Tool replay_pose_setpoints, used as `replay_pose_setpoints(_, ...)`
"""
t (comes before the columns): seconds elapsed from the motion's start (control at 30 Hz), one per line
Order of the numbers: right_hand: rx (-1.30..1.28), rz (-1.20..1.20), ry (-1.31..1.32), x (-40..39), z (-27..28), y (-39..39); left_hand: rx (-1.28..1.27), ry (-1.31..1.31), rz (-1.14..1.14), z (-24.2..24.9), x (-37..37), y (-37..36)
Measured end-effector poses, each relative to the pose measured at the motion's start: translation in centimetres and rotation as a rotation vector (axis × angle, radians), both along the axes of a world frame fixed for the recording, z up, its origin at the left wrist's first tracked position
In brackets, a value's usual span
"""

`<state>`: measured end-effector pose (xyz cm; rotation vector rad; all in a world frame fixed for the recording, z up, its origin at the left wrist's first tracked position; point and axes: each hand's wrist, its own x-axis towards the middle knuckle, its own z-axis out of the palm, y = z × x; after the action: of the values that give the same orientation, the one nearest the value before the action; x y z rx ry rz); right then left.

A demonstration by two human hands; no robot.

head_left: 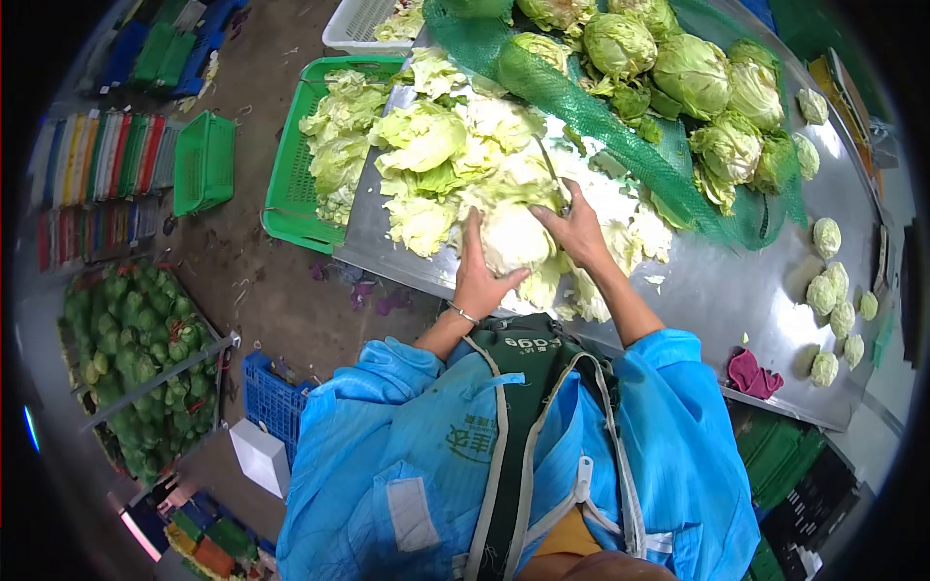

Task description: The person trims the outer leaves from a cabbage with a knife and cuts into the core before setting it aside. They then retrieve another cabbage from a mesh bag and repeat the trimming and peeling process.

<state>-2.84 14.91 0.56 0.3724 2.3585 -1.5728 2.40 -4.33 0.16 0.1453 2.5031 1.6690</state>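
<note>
A pale, trimmed cabbage head sits near the front edge of the metal table, among loose leaves. My left hand cups its left and near side, fingers and thumb curved around it. On the other side is my right hand, its thumb against the cabbage. Between its fingers is a knife, with the thin blade pointing away from me; the handle is mostly hidden. Loose cabbage leaves are heaped beyond and to the left of my hands.
Untrimmed cabbages lie on green netting at the back. Small trimmed heads and a purple cloth are on the right. A green crate of leaves adjoins the table's left edge. A bin of green vegetables stands lower left.
</note>
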Motion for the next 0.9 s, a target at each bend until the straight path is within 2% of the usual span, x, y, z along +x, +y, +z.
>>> replay_pose_setpoints(0.03, -0.027, -0.006, 0.065, 0.1, -0.3, 0.0, -0.039, 0.024, -0.041, -0.3, 0.3, -0.4)
replay_pose_setpoints(0.13, 0.000, -0.032, -0.009, 1.5, 1.5, -0.5, -0.024, 0.004, -0.047, -0.1, 0.3, -0.2)
replay_pose_setpoints(0.27, -0.322, -0.183, 0.029, 1.3, -3.9, 1.7, -0.056, 0.047, -0.091, 0.7, -1.3, 0.7)
replay_pose_setpoints(0.3, -0.259, -0.275, -0.268, 1.1, -2.9, 2.7, -0.016, 0.030, -0.102, 0.4, -1.3, 0.7)
replay_pose_setpoints(0.4, 0.013, -0.171, -0.162, 1.7, -1.2, 4.1, 0.130, 0.046, 0.048, -0.3, -1.1, 1.9)
replay_pose_setpoints(0.43, 0.108, -0.133, -0.147, 2.1, 0.3, 4.0, 0.047, 0.066, 0.057, -0.8, -1.2, 1.8)
replay_pose_setpoints(0.5, 0.188, -0.092, 0.053, 3.2, 2.4, 4.3, -0.113, 0.104, 0.069, -2.0, -2.1, 2.1)
replay_pose_setpoints(0.53, 0.230, -0.077, 0.154, 3.6, 3.8, 4.3, -0.115, 0.097, 0.050, -1.6, -2.4, 2.4)
replay_pose_setpoints(0.57, 0.222, -0.030, 0.027, 3.8, 5.4, 3.8, -0.116, 0.094, 0.024, -1.0, -2.9, 2.7)
replay_pose_setpoints(0.6, 0.370, 0.092, 0.242, 4.3, 5.0, 3.6, -0.117, 0.095, -0.002, -0.5, -3.5, 3.1)
replay_pose_setpoints(0.67, 0.438, 0.204, 0.247, 4.3, 5.2, 3.9, -0.118, 0.099, -0.049, -0.2, -3.9, 4.0)
replay_pose_setpoints(0.9, 0.486, 0.331, 0.146, 3.4, 4.8, 2.8, -0.188, 0.160, -0.014, -0.5, -3.9, 5.6)
